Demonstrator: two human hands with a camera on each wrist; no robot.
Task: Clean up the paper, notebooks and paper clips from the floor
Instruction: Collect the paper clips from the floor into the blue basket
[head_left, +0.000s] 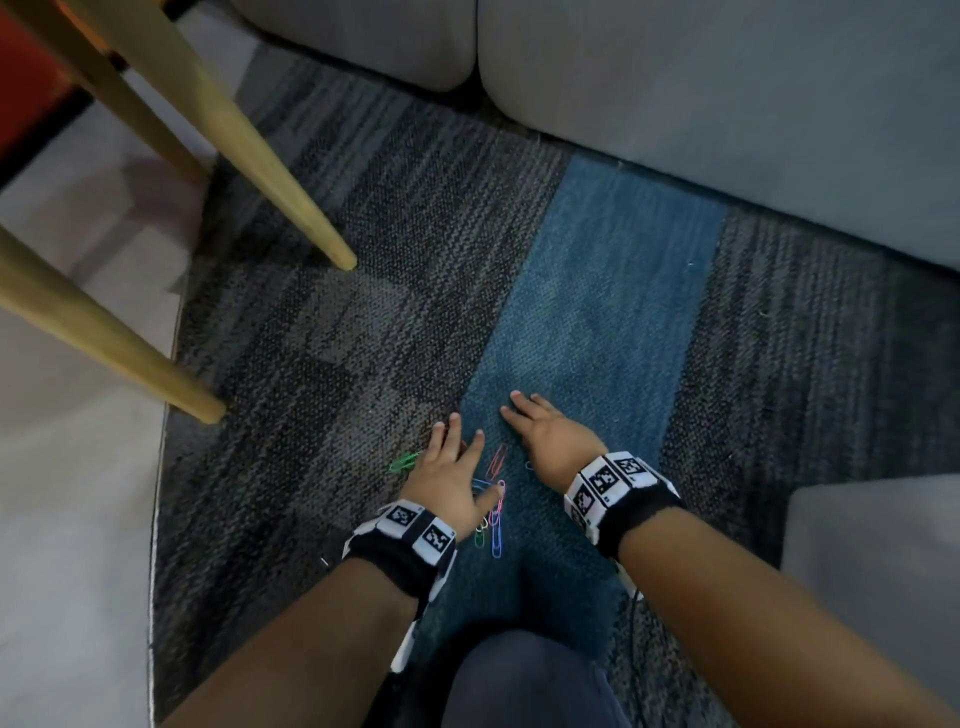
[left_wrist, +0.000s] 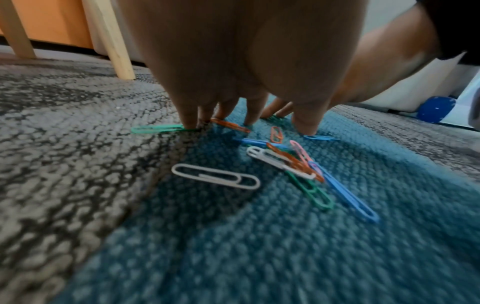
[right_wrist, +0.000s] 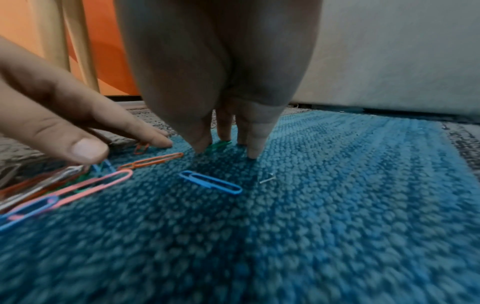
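Note:
Several coloured paper clips (head_left: 493, 512) lie in a loose heap on the blue carpet strip, between my two hands. My left hand (head_left: 452, 470) is spread flat, fingertips on the carpet; one fingertip presses a green clip (left_wrist: 155, 129) and another an orange clip (left_wrist: 230, 125). A white clip (left_wrist: 215, 176) and a tangled bunch (left_wrist: 298, 164) lie under its palm. My right hand (head_left: 545, 434) also rests with straight fingertips on the carpet, touching a green clip (right_wrist: 219, 145); a blue clip (right_wrist: 210, 182) lies just under it. No paper or notebook shows.
Grey and blue carpet (head_left: 597, 312) covers the floor. Wooden chair legs (head_left: 249, 156) stand at the left, with a pale hard floor (head_left: 78, 467) beyond. A grey sofa (head_left: 727, 104) runs along the far side. A blue object (left_wrist: 433, 110) lies at the right.

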